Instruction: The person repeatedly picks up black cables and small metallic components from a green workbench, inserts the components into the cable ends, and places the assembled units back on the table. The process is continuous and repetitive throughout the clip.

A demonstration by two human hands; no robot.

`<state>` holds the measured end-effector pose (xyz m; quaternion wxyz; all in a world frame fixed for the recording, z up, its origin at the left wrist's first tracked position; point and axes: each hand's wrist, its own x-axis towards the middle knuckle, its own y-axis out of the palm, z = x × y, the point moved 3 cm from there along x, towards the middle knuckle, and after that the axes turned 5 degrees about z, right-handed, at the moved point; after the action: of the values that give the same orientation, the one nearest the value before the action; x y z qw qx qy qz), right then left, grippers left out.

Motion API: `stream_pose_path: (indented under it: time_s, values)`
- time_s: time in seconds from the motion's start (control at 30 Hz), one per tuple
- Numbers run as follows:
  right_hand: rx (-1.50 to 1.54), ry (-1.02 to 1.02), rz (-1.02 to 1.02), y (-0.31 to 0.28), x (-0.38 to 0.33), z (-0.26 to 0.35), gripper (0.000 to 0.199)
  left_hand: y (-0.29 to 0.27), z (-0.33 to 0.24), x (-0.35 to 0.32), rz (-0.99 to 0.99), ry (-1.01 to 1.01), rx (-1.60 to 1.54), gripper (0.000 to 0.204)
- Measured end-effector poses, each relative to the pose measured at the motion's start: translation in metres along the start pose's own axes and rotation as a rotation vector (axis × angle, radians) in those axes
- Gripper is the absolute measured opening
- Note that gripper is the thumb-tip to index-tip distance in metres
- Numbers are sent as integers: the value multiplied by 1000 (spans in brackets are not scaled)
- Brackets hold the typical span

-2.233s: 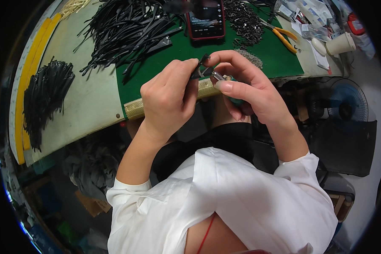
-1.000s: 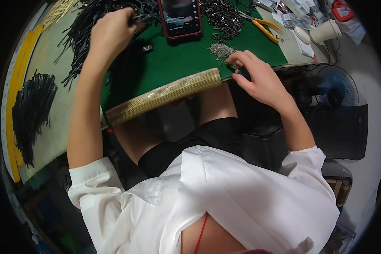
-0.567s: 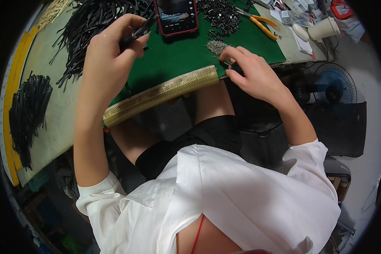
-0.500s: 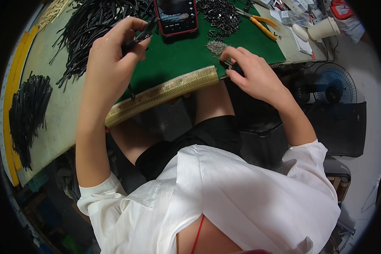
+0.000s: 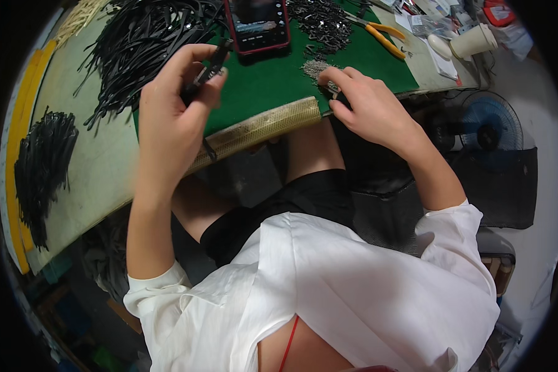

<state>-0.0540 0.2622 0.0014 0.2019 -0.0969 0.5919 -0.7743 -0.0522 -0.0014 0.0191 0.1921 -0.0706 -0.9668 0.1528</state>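
Note:
My left hand (image 5: 170, 115) is closed around a black strap (image 5: 212, 69). One end sticks up past the fingertips, and a tail hangs below the hand over the mesh-covered roll at the table edge. My right hand (image 5: 378, 111) curls at the near edge of a heap of tiny silvery metal pins (image 5: 315, 67). Something dark sits between its thumb and fingers, mostly hidden. Beyond the pins lies a pile of small black parts (image 5: 322, 28). A large heap of black straps (image 5: 136, 56) spreads at the far left of the green mat (image 5: 260, 80).
A phone (image 5: 259, 31) stands at the mat's back. Orange-handled pliers (image 5: 384, 38) lie to the right. Another strap bundle (image 5: 43, 173) rests at the left, beside yellow strips (image 5: 18, 130). A pale mesh roll (image 5: 273, 124) lines the front edge. A white cup (image 5: 474, 42) and fan (image 5: 490, 124) are right.
My left hand has shifted right and nearer to me with the strap, whose tail now hangs lower. My right hand has moved slightly, its fingers closer to the pins.

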Motion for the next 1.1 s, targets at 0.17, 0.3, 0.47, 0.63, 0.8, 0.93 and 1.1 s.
stream_pose_path:
  time_s: [0.17, 0.3, 0.47, 0.63, 0.8, 0.93, 1.1]
  values:
    - [-3, 32, 17, -6, 0, 7, 32, 8, -7, -17, -81, 101, 115, 29]
    - [1015, -38, 176, -23, -4, 47, 33, 24, -14, -24, -138, 321, 307, 32]
    - [1477, -30, 186, -11, -5, 76, 35, 25, -12, -27, -148, 349, 342, 26]
    - [1527, -17, 199, -8, -2, 78, 36, 26, -12, -28, -139, 336, 307, 26]
    - [1594, 25, 196, -7, -3, 84, 35, 26, -17, -25, -142, 378, 367, 34]
    - [1443, 27, 153, -5, -4, 84, 31, 25, -15, -27, -124, 411, 430, 39]
    - [972, -109, -181, 3, 0, 87, 31, 23, -12, -24, -49, 399, 495, 37]
